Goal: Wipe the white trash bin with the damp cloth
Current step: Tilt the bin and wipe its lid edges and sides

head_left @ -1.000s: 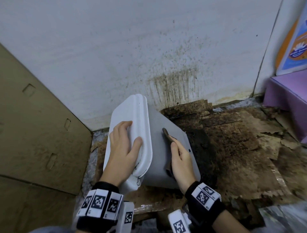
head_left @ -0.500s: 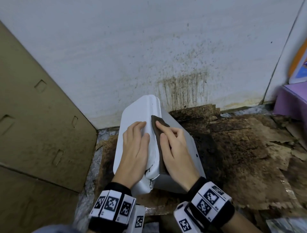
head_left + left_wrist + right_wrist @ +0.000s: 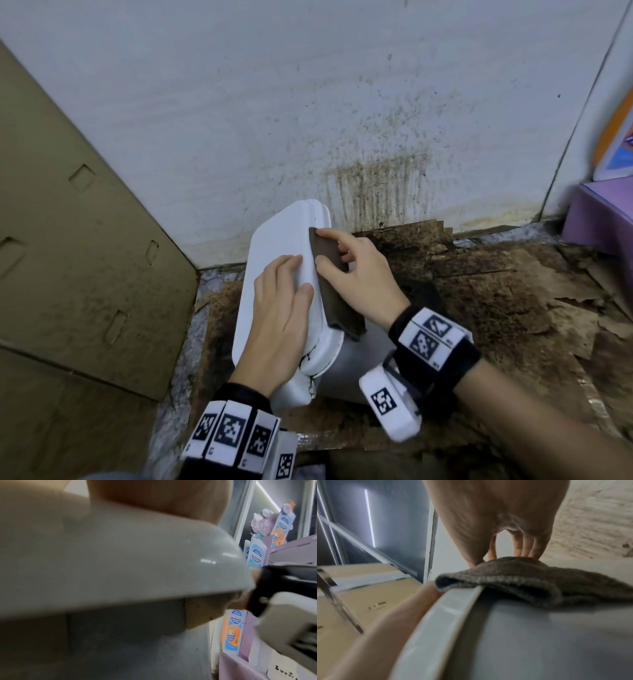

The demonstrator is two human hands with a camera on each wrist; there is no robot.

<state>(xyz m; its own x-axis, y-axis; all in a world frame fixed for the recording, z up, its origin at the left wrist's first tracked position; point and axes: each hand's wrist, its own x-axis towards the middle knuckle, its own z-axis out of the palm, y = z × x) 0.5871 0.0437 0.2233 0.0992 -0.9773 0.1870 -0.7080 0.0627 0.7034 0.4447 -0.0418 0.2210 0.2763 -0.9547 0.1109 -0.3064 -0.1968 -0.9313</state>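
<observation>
The white trash bin leans to the left on the floor, close to the wall, its lid facing up and left. My left hand lies flat on the lid with the thumb at the lid's right edge. My right hand holds the dark brown damp cloth against that edge, index finger and thumb on top, the other fingers curled down the bin's side. In the right wrist view the cloth drapes over the rim of the bin. The left wrist view is filled by the blurred lid.
A tall cardboard panel stands on the left. The white wall behind the bin is streaked with brown stains. Soiled, torn cardboard covers the floor on the right. A purple display stand is at the far right.
My right hand has carried the cloth from the bin's grey side up onto the lid's right edge and along it towards the wall. The left hand stays on the lid.
</observation>
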